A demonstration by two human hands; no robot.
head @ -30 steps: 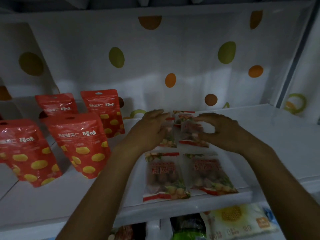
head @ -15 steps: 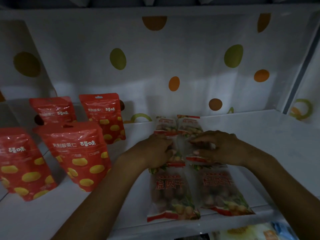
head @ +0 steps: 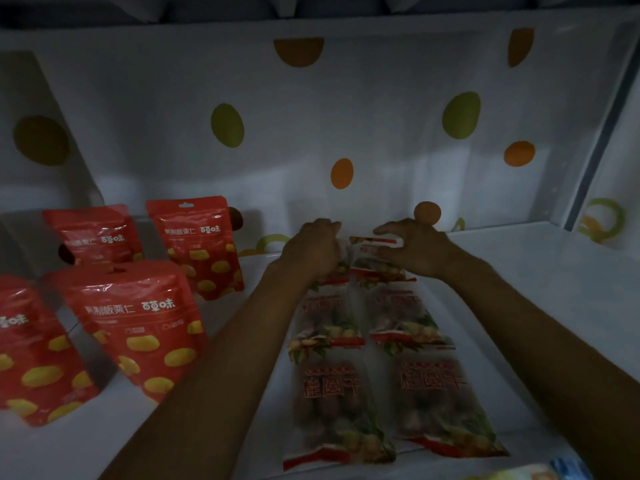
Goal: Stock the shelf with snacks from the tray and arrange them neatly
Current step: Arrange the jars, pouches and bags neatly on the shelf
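- The left hand (head: 313, 249) lies palm down on the rear left clear packet (head: 334, 271) at the back of the shelf (head: 554, 289). Its fingers (head: 329, 226) are curled over the packet's far end, so whether they pinch the film or only press on it cannot be told.
- The right hand (head: 414, 247) hovers over the rear right clear packet (head: 377, 263), with its fingers (head: 386, 231) half open, thumb and forefinger apart, just above the packet's red top seam. They do not seem closed on anything.
- Nearer than the fingers, four more clear packets (head: 334, 403) lie flat in two neat columns, overlapping end to end.
- These packets look light and soft: thin glossy film over lumpy dried fruit, likely slippery and crinkly.
- The flat sealed seams at either end look like the best hold; a gentle nudge on the long sides should slide them straight without crushing the contents.
- Well left of the fingers, red pouches (head: 138, 327) stand upright and would probably tip if bumped.
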